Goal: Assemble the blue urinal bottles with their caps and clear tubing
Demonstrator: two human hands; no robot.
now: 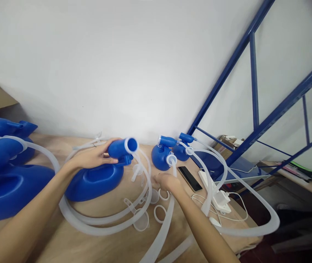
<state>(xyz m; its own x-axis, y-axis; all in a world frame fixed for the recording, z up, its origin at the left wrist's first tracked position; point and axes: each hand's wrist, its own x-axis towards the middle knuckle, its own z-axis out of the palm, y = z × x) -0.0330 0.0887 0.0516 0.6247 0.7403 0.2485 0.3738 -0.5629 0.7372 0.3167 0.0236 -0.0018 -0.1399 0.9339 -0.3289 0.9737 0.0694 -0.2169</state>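
My left hand (106, 155) is wrapped round the wide neck of a blue urinal bottle (98, 180), which lies on the brown-covered table with its open mouth facing right, towards me. My right hand (168, 182) is low over the table to the right of that bottle. Its fingers are bent together, and what they hold, if anything, is hidden. Close by lie a clear round cap with a strap (141, 220), a white ring (160, 214) and another ring (164, 194). A translucent hose (103, 229) curves in front of the bottle.
More blue bottles (15, 182) crowd the left side. Two smaller-looking bottles with hoses, one nearer (160, 157), stand by the wall. A phone (190, 178) and a white power strip (217, 197) lie at right, near a blue metal frame (254, 80).
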